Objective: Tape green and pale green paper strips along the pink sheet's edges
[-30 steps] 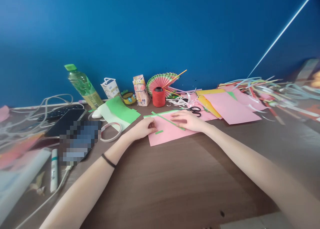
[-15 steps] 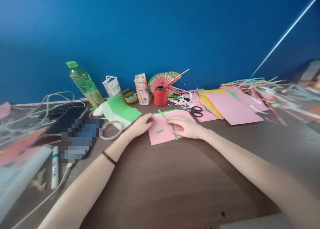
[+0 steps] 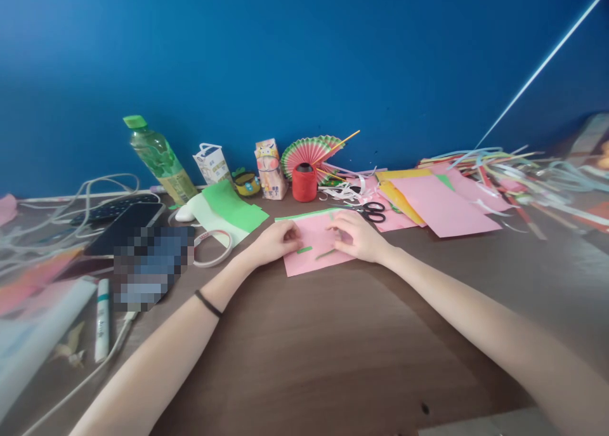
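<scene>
A pink sheet of paper point(image 3: 309, 231) with a green far edge lies on the brown table. My left hand point(image 3: 276, 240) rests at its left side, fingers curled closed; whatever is between them, if anything, is hidden. Over the right part of the sheet, my right hand point(image 3: 359, 238) pinches a thin green paper strip point(image 3: 326, 254), whose loose end slants down toward the sheet's middle. A short green paper piece point(image 3: 304, 250) lies flat on the pink paper near my left fingertips.
Black-handled scissors point(image 3: 374, 212) lie right of the sheet, beside more pink paper point(image 3: 442, 204). Behind stand a red thread spool point(image 3: 304, 183), a folded paper fan point(image 3: 304, 153) and a leaning bottle point(image 3: 162, 160). Phones point(image 3: 157, 264), cables and a marker point(image 3: 102, 322) are at left.
The green strip, which lay slanting across the sheet, has turned and shifted with my right hand. My right fingers have drawn closer together, and my left fingers have curled more.
</scene>
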`<state>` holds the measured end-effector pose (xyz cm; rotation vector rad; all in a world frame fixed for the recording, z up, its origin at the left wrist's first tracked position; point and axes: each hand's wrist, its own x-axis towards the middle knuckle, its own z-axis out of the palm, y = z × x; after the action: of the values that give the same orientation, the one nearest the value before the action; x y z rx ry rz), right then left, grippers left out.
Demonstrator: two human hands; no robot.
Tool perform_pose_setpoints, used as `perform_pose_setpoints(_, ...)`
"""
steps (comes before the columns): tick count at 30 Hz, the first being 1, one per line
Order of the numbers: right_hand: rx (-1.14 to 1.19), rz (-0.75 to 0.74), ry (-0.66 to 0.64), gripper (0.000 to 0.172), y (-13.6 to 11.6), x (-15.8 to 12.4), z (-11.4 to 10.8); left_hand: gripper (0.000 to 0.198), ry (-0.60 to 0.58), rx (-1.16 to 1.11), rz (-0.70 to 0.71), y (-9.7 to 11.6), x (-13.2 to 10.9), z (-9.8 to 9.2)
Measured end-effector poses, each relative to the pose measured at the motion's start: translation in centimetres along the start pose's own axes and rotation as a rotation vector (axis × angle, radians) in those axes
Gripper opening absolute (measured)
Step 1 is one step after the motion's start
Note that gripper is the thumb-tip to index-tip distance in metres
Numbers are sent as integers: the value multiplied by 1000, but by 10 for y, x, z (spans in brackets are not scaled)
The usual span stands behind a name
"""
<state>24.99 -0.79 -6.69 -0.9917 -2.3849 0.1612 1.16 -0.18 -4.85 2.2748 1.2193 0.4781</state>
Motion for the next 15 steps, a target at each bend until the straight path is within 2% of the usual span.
perform_pose_setpoints(3, 33, -2, 37, 16, 1, 0, -2, 23, 4, 78, 42, -1, 0, 3)
perform_pose_setpoints(10, 37, 14, -127, 14, -3, 3, 1, 28, -36, 168, 58, 1, 0, 5)
perform_pose_setpoints(15, -30, 42, -107, 22, 0, 5, 2, 20, -100, 114, 83, 1, 1, -3)
